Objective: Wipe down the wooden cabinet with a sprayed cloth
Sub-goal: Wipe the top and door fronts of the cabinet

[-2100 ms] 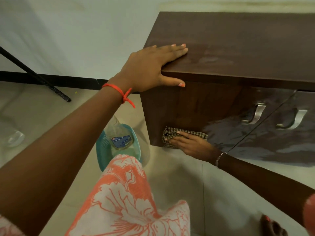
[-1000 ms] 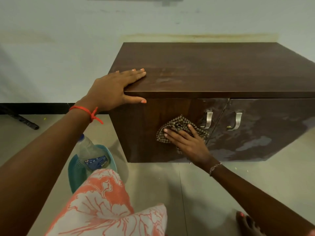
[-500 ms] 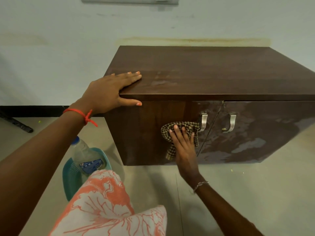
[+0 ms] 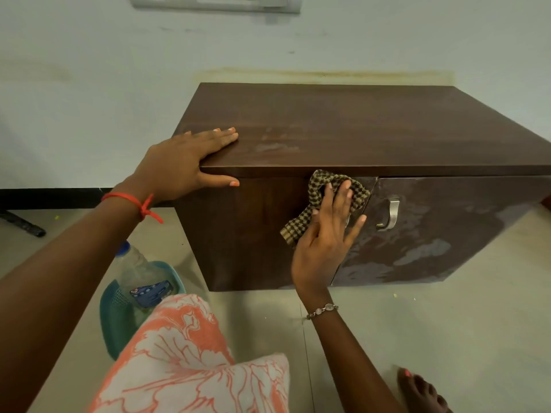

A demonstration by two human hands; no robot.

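A low dark wooden cabinet (image 4: pixel 357 135) with two doors stands on the floor against the wall. My left hand (image 4: pixel 182 165) lies flat on its top left corner, thumb over the front edge. My right hand (image 4: pixel 325 236) presses a brown checked cloth (image 4: pixel 325 186) against the upper part of the left door, fingers spread and fairly straight. The cloth bunches just under the top edge, with one end hanging down to the left of my palm. My right hand hides the left door's handle; the right door's metal handle (image 4: pixel 390 214) shows.
A spray bottle (image 4: pixel 143 278) lies in a teal basket (image 4: pixel 116 317) on the floor left of the cabinet. My knee in orange patterned fabric (image 4: pixel 190 362) fills the lower centre. My foot (image 4: pixel 423 391) rests at lower right. A dark bar (image 4: pixel 24 225) lies by the wall.
My right hand has moved the cloth from the bottom left of the cabinet front up and rightward to just under the top edge. My left hand has stayed on the corner.
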